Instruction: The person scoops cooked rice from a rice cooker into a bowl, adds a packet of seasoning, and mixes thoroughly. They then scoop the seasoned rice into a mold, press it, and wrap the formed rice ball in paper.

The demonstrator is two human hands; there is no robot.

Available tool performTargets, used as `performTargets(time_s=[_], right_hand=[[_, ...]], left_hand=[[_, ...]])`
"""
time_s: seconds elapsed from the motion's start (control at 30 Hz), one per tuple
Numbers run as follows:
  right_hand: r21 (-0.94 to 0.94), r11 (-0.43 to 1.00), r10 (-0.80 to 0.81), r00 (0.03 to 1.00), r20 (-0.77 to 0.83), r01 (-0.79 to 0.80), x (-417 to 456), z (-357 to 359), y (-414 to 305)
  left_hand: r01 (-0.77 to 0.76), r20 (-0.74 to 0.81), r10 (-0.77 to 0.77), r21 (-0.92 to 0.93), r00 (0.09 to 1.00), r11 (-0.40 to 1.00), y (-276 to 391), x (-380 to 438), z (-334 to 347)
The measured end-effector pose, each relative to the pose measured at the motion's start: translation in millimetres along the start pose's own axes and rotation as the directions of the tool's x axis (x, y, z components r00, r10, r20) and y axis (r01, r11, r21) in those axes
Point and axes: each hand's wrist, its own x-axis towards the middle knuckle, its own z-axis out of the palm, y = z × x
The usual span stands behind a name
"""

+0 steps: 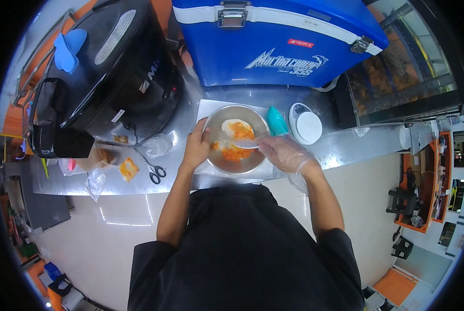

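Observation:
A round stainless steel bowl [237, 168] stands on a pale sheet [208, 107] on the metal counter. Inside the bowl lie white rice [228, 126] and an orange seasoning or sauce [235, 154]. My left hand [197, 143] grips the bowl's left rim, thumb on the inner side. A clear plastic glove covers my right hand [284, 152], which holds a whitish spoon or scoop [246, 144] over the food. Just beyond the bowl's right rim are a teal plastic cup or scoop [276, 121] and a white kitchen scale [308, 126].
A large black rice cooker [127, 85] fills the left side of the counter. Black-handled scissors [156, 174], a stained orange packet [129, 169] and crumpled plastic [158, 146] lie near it. A blue cooler box [263, 46] stands behind the bowl. A glass-fronted case [403, 70] is at the right.

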Motion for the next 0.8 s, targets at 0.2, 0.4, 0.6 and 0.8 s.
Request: performTargets(time_s=[0.2,0.4,0.6,0.8], right_hand=[[-0.068,0.986,0.143,0.984,-0.102,-0.150,-1.0,69.8,-28.6],[-0.118,0.992,-0.044,0.998,-0.035,0.040,24.3,88.0,1.7],[-0.162,0.987,0.019,0.980,0.199,0.014,1.2,24.1,-34.0],[-0.249,0.966,0.126,0.964,0.234,-0.065,20.0,64.6,-20.7]], left_hand=[[-0.049,0.042,0.042,0.175,0.998,0.983,1.4,-5.8,-14.7],[-0.023,0.093,0.004,0.197,0.996,0.980,-12.6,6.6,-19.4],[-0.076,0.173,0.030,0.267,0.984,0.961,-3.1,16.4,-27.0],[-0.076,0.248,0.001,0.295,0.969,0.953,-3.9,22.2,-28.5]])
